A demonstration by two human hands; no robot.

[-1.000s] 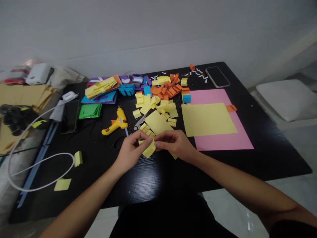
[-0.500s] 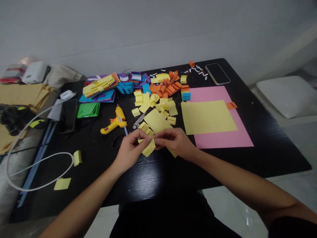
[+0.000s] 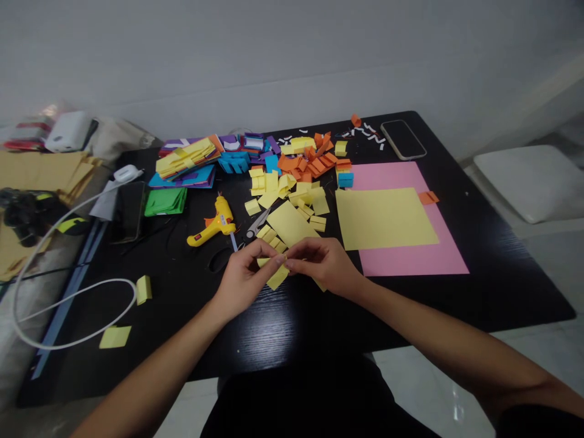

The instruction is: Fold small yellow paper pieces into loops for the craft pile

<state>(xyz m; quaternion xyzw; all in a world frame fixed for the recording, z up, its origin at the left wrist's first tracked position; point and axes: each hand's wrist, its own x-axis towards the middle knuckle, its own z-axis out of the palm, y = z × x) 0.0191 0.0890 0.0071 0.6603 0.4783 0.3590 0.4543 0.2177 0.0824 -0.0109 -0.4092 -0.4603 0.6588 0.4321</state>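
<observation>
Between my hands is a small piece of yellow paper, partly folded and partly covered by my fingers. My left hand pinches it between thumb and fingers. My right hand is closed with its thumb and fingertips on the paper's right edge. Under and behind my hands lies a larger yellow paper strip. Around it are several folded yellow paper pieces. Grey-bladed scissors lie just beyond my left hand, their dark handles partly hidden.
A yellow glue gun lies left of the scissors. Orange folded papers are heaped at the back. A yellow sheet overlaps a pink sheet on the right. A phone and a looped white cable also lie there.
My fingertips have drawn closer together on the small yellow paper, covering more of its upper edge. The whole view has shifted slightly; the things on the table lie as before.
</observation>
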